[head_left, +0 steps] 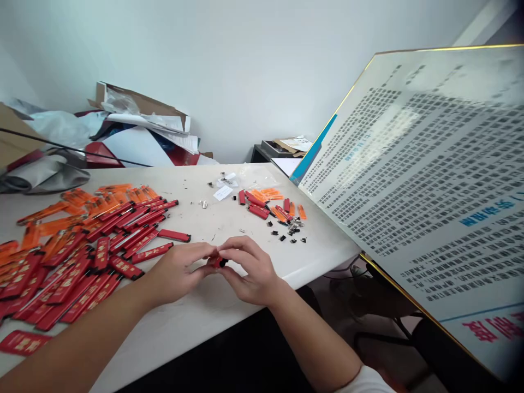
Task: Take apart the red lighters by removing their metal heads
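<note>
In the head view, the small red piece (216,263) looks light, stiff and perhaps slick, best held by its sides; mostly hidden by fingers, it sits between the left hand (177,273) and right hand (254,272), 2 hands pinching it over the near part of the table (319,256), right of the red pile (102,254).

A plain white wall (245,71) rises behind a white table (196,183). Heaped papers (137,144) and an open cardboard box (159,105) crowd the back left. On the right, a gold-edged notice board (409,207), printed with rows of dark characters, stands tilted, catching pale glare. Beneath it, the floor (327,297) lies in shadow beside a black chair (434,344).
</note>
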Demonstrator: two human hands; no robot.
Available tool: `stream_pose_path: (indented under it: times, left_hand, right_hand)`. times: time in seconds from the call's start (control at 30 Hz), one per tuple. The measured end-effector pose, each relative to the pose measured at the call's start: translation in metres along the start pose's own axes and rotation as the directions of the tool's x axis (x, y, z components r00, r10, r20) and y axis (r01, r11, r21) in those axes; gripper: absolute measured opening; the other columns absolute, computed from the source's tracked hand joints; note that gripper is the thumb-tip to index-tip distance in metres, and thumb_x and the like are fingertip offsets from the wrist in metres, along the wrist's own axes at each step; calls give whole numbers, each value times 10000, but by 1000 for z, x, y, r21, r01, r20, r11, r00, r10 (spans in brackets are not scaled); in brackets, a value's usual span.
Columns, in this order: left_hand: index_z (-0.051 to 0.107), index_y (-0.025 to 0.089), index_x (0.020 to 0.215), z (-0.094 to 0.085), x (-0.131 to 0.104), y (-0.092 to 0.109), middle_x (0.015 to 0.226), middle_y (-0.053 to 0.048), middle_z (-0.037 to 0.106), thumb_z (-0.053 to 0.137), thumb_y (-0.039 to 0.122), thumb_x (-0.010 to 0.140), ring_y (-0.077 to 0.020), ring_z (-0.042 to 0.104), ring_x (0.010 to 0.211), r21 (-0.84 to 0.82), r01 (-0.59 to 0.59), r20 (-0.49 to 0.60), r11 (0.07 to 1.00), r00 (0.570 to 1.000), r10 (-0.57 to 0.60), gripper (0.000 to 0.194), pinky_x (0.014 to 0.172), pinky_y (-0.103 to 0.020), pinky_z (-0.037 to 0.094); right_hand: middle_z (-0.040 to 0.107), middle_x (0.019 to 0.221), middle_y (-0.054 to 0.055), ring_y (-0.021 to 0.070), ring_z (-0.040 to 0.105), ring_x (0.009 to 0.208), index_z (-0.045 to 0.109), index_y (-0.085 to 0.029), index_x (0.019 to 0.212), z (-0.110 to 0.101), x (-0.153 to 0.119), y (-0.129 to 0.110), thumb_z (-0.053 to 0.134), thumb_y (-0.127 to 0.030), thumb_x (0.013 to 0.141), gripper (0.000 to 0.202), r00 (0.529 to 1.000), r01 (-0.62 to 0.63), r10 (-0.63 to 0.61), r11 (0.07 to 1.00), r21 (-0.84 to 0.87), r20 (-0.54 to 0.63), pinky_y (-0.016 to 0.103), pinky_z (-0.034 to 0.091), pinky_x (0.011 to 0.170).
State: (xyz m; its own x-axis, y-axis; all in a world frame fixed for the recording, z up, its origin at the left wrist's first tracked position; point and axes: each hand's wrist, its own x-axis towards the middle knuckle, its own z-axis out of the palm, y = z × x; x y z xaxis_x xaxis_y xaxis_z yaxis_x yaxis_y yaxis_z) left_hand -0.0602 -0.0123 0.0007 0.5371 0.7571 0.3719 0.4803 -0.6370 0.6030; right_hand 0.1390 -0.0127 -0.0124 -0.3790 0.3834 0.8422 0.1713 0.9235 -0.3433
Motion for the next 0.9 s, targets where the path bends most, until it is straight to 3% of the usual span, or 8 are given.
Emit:
stream_pose_path:
  times: [0.13, 0.23, 0.3, 0.37, 0.43, 0.57, 0.7, 0.9]
  left_hand:
    - [628, 220, 880, 1, 1, -2, 822, 13, 666, 510, 160, 886, -109, 624, 734, 28, -18, 177, 999, 984, 13, 133, 687, -209, 489]
    - [618, 215, 844, 0, 1, -5, 829, 13, 661, 485, 145, 876, -111, 618, 740, 66, 8, 190, 998, 982, -20, 154, 694, -214, 483]
    - [608, 210, 818, -2, 1, -8, 844, 4, 659, 464, 129, 869, -126, 618, 781, 110, 15, 151, 994, 988, -32, 173, 720, -231, 480]
    - [604, 209, 821, -3, 1, -11, 879, -10, 655, 450, 108, 862, -144, 612, 849, 148, -2, 114, 989, 993, -16, 188, 757, -250, 476]
    - [598, 207, 839, -4, 2, -14, 891, -20, 649, 453, 113, 874, -155, 599, 881, 175, -22, 86, 984, 996, 7, 176, 773, -264, 474]
    - [593, 203, 878, -4, 3, -16, 873, -27, 652, 456, 151, 910, -153, 594, 851, 216, -54, 53, 975, 998, 43, 150, 754, -269, 483]
    - [602, 209, 904, -2, 3, -19, 896, -31, 665, 461, 149, 904, -159, 607, 860, 240, -57, 29, 969, 998, 52, 154, 752, -275, 495]
    - [585, 212, 927, -3, 2, -24, 893, -23, 647, 452, 156, 915, -158, 602, 864, 252, -38, 53, 967, 998, 25, 145, 757, -275, 490]
  right_hand:
    - [631, 1043, 124, 197, 636, 957, 569, -184, 1158, -24, -21, 16, 674, -126, 810, 369, 996, -86, 86, 994, -67, -12, 364, 584, 807]
    - [643, 987, 102, 191, 640, 898, 620, -179, 1023, -63, -32, 45, 634, -165, 836, 187, 954, -287, 257, 932, -222, -153, 352, 573, 752]
    - [657, 977, 106, 160, 620, 735, 626, -161, 975, -92, -33, 69, 599, -213, 849, 139, 879, -476, 426, 802, -361, -213, 327, 552, 653]
    - [677, 888, 79, 161, 596, 702, 643, -159, 955, -115, -31, 92, 569, -201, 844, 140, 748, -589, 656, 590, -553, -96, 338, 522, 686]
    - [691, 832, 62, 168, 600, 700, 672, -162, 930, -128, -26, 110, 603, -199, 809, 144, 695, -586, 719, 555, -590, -13, 332, 498, 699]
    - [709, 880, 54, 174, 612, 770, 697, -187, 926, -127, -12, 130, 603, -227, 808, 157, 639, -550, 763, 539, -638, 94, 315, 454, 751]
    - [712, 912, 49, 193, 600, 881, 699, -224, 957, -115, 5, 143, 523, -223, 847, 207, 598, -516, 794, 488, -704, 112, 329, 403, 830]
    - [717, 878, 25, 219, 612, 823, 715, -272, 897, -111, 26, 162, 591, -158, 705, 255, 514, -422, 831, 461, -780, 212, 286, 398, 670]
